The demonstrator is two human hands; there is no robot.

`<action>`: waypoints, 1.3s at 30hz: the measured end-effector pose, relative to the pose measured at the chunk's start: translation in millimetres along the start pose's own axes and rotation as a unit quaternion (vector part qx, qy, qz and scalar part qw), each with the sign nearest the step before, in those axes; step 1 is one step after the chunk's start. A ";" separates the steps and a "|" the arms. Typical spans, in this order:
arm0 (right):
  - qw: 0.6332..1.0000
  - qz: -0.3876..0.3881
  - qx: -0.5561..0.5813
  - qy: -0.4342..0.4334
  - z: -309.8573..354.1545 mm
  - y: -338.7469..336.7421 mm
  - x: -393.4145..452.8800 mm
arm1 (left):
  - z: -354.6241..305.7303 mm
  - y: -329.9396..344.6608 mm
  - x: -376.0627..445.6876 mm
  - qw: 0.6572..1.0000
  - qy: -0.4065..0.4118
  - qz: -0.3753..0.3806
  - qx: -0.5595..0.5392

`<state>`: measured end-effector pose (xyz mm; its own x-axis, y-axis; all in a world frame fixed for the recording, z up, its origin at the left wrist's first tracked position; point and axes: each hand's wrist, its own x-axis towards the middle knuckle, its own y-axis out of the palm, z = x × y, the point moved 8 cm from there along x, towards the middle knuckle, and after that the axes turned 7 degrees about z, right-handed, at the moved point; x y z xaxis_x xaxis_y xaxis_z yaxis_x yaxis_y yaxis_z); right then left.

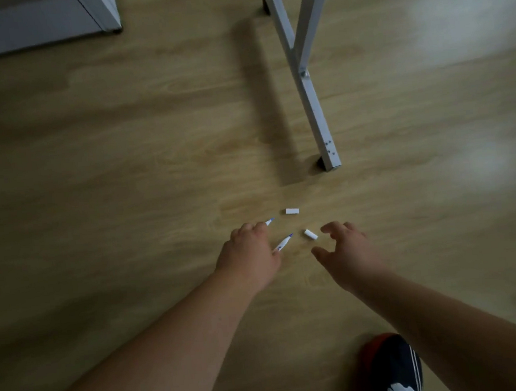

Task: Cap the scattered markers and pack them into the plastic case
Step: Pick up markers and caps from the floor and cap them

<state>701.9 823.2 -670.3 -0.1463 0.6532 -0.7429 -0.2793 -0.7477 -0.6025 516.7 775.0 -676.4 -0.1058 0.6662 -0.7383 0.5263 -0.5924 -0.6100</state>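
Wooden floor (pixel 153 173) carries the work. Her left hand (pixel 250 256) curls round two uncapped blue-tipped markers (pixel 283 243), while the right hand (pixel 347 249), fingers spread and holding nothing, reaches toward the nearer white cap (pixel 311 234). Another cap (pixel 292 211) lies just beyond. Capping seems next; no case shows.

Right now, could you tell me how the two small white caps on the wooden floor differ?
The farther white cap lies nearly level, apart from both hands; the nearer white cap lies slanted, just before the open right hand. Both are small, white, loose and off their markers.
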 end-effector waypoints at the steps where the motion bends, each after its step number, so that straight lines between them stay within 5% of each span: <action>1: 1.000 0.001 -0.002 0.003 -4.2 3.5 7.1 | -2.1 9.0 6.2 1.000 0.003 -0.003 0.005; 20: 0.997 -0.029 -0.072 -0.012 -11.4 44.8 80.3 | 8.8 67.4 58.6 0.997 0.034 -0.059 0.024; 27: 0.994 -0.026 -0.099 -0.027 -7.2 43.7 90.3 | 19.6 69.4 52.5 0.971 -0.007 -0.019 -0.236; 32: 0.982 0.029 0.184 0.017 -4.2 30.7 83.4 | 14.5 35.3 53.5 0.843 -0.025 0.019 -0.538; 35: 0.907 0.113 0.406 0.012 18.6 13.0 72.8 | 8.7 -1.8 64.8 0.793 0.016 0.021 -0.608; 39: 0.815 0.165 0.555 0.014 47.8 -16.7 69.4 | -5.0 -49.8 76.3 0.788 0.080 0.016 -0.610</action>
<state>651.1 886.8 -697.9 -0.3693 0.4238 -0.8271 -0.9182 -0.3037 0.2544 486.7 857.5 -700.9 -0.0192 0.7655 -0.6432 0.9563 0.2018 0.2116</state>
